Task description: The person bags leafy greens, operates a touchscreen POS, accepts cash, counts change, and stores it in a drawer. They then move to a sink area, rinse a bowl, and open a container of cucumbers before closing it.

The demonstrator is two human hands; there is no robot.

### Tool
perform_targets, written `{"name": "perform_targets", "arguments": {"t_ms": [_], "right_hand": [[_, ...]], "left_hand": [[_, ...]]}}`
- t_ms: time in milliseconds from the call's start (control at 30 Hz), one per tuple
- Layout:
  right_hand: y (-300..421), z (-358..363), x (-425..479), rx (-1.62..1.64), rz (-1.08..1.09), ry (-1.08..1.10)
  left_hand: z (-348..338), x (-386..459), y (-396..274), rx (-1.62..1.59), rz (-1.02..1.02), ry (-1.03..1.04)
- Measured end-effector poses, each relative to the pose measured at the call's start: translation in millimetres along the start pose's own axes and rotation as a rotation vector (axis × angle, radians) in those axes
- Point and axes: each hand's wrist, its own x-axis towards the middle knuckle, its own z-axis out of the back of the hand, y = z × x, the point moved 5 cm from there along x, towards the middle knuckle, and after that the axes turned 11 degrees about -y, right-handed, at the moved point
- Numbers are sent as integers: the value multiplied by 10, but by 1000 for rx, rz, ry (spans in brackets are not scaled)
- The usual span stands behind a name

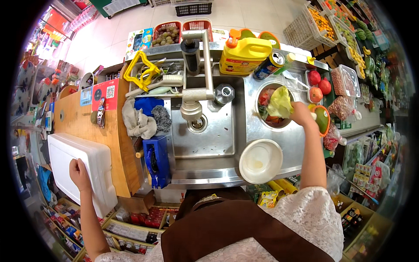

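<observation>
In my right hand (301, 114) is a crumpled yellow-green vegetable leaf (281, 103). It hangs over a round hole (292, 93) in the steel counter, partly covering the mixed scraps (265, 98) inside. My left hand (79, 175), curled into a fist, rests on a white foam box (62, 154), with nothing visible in its fingers. A white bowl (262, 160) with a little residue in the bottom sits at the front, between the sink and the hole. The steel sink (203, 140) lies between my hands, with small dark bits on its floor.
Over the sink stands a tall metal faucet (209, 62). Behind the hole are a yellow detergent jug (244, 57) and a can (268, 67). Pomegranates (316, 95) and a mango in an orange foam net (323, 121) lie right. A blue dispenser (156, 162) and rag (139, 121) edge the sink.
</observation>
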Motion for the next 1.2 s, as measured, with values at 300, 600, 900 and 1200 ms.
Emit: {"name": "perform_targets", "arguments": {"t_ms": [300,600,900,1200], "right_hand": [[-98,-1713,532,-328,84,214],[-565,-2131,608,399,-275,633],[-229,-2153,818,-213,-113,437],[-120,-774,221,391,-204,-10]], "left_hand": [[26,27,26,57,2,17],[-6,49,26,36,1,28],[23,39,73,2,24,6],[21,-8,76,29,-8,11]]}}
